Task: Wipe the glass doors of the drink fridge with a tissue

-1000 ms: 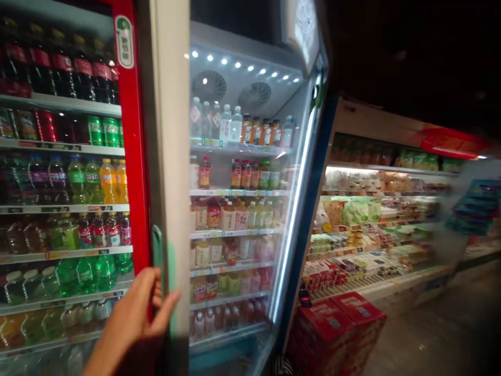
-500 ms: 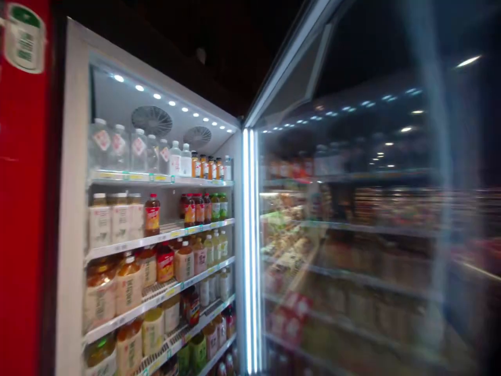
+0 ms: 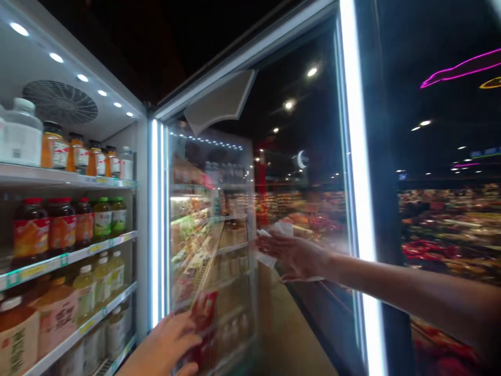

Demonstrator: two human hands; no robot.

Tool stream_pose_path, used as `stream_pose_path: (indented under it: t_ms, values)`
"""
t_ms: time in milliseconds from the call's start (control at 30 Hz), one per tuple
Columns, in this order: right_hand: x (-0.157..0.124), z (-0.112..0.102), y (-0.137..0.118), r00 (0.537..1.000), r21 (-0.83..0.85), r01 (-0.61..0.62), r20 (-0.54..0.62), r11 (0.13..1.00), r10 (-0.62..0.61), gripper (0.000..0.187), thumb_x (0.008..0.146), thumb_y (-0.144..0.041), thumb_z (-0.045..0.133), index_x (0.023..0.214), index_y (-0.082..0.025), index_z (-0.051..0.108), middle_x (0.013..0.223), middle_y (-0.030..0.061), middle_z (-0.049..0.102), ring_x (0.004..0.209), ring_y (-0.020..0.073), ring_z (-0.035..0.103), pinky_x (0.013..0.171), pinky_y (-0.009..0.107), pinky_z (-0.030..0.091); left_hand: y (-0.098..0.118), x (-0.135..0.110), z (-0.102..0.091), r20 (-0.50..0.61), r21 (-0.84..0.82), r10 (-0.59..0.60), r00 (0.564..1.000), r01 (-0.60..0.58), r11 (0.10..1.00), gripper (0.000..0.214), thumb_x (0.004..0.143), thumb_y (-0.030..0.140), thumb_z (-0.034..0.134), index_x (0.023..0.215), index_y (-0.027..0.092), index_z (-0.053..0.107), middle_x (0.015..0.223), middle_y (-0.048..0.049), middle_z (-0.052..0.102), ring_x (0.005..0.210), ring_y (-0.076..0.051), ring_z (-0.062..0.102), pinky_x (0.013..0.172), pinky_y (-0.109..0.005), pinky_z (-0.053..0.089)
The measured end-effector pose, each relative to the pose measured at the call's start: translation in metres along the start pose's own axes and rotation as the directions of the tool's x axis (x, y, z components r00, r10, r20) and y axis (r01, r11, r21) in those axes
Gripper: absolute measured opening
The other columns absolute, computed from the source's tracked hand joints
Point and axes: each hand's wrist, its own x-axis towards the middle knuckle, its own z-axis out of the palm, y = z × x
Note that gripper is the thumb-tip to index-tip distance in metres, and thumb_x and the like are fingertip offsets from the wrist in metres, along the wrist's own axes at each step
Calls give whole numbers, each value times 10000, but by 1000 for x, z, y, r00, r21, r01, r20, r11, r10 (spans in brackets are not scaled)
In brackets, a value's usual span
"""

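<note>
The cooler's glass door (image 3: 309,172) stands swung wide open to the right. My right hand (image 3: 297,257) reaches across from the right and presses a white cloth (image 3: 276,230) against the inner side of the glass at mid height. Its fingers hold the cloth. My left hand (image 3: 168,343) lies low against the glass near the hinge side, with its fingers spread flat and nothing in them.
The open cooler (image 3: 136,156) at left has lit shelves (image 3: 70,256) of juice and tea bottles (image 3: 58,224). A bright light strip (image 3: 354,156) runs down the door's edge. Through the glass I see blurred store shelves and a dark aisle.
The door has swung from nearly closed to fully open. My left hand has left the handle and now rests on the glass. My right hand with the cloth has come into view.
</note>
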Motion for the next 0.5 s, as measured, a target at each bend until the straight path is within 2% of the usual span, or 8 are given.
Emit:
stream_pose_path:
  t_ms: [67, 133, 200, 233, 300, 367, 433, 500]
  values:
    - [28, -27, 52, 1000, -91, -11, -6, 996, 11, 634, 901, -570, 678, 1440, -255, 568, 1541, 93, 533, 1444, 314, 467, 1239, 559, 338, -23, 41, 8, 15, 7, 17, 1000, -17, 1000, 363, 950, 470, 565, 1295, 386, 639, 1348, -5, 694, 1328, -231, 607, 1152, -453, 503]
    - [48, -64, 91, 986, -195, -136, -123, 971, 114, 804, 923, -595, 593, 1581, -178, 395, 1668, 136, 344, 1579, 364, 217, 1311, 601, 100, -50, 82, 15, 25, 22, 23, 999, -23, 999, 409, 957, 512, 538, 1348, 412, 606, 1409, -3, 657, 1394, -266, 550, 1172, -574, 461]
    - [59, -90, 106, 940, -278, -278, -277, 919, 200, 859, 988, -579, 447, 1633, -66, 206, 1708, 199, 161, 1597, 419, 33, 1260, 695, -94, -78, 118, 22, -14, 49, 28, 999, -28, 998, 448, 967, 530, 509, 1398, 423, 565, 1489, -3, 593, 1453, -296, 482, 1176, -647, 421]
    - [60, -92, 103, 926, -313, -310, -315, 898, 210, 858, 1000, -584, 405, 1638, -60, 174, 1708, 200, 140, 1595, 427, 19, 1240, 718, -123, -89, 135, 24, -53, 65, 36, 998, -32, 997, 461, 975, 521, 497, 1423, 424, 542, 1526, -3, 556, 1475, -300, 450, 1185, -658, 402]
    - [56, -71, 82, 951, -375, -254, -265, 892, 160, 867, 954, -678, 435, 1638, -176, 256, 1692, 110, 253, 1598, 368, 133, 1298, 650, -18, -108, 164, 31, -158, 94, 60, 986, -46, 995, 498, 991, 478, 481, 1485, 409, 473, 1582, -11, 490, 1504, -290, 408, 1214, -636, 373]
    - [50, -34, 57, 998, -382, -46, -67, 923, 22, 879, 839, -796, 521, 1583, -346, 392, 1624, -36, 411, 1570, 243, 284, 1319, 459, 228, -120, 189, 41, -275, 131, 93, 957, -59, 990, 563, 1000, 437, 475, 1551, 395, 367, 1630, -23, 421, 1532, -280, 359, 1245, -612, 330]
    - [50, -10, 49, 967, -269, 241, 152, 932, -206, 857, 841, -732, 583, 1572, -319, 415, 1598, -33, 459, 1548, 216, 335, 1306, 443, 271, -131, 211, 53, -374, 183, 132, 918, -66, 981, 637, 998, 422, 485, 1592, 393, 257, 1676, -34, 332, 1569, -296, 271, 1264, -625, 275]
    - [64, -19, 64, 976, -276, 217, 93, 936, -199, 831, 847, -650, 658, 1565, -301, 427, 1599, 7, 465, 1543, 260, 347, 1316, 516, 221, -145, 230, 63, -440, 226, 180, 880, -86, 970, 682, 995, 413, 492, 1607, 400, 190, 1703, -37, 261, 1595, -312, 176, 1277, -649, 206]
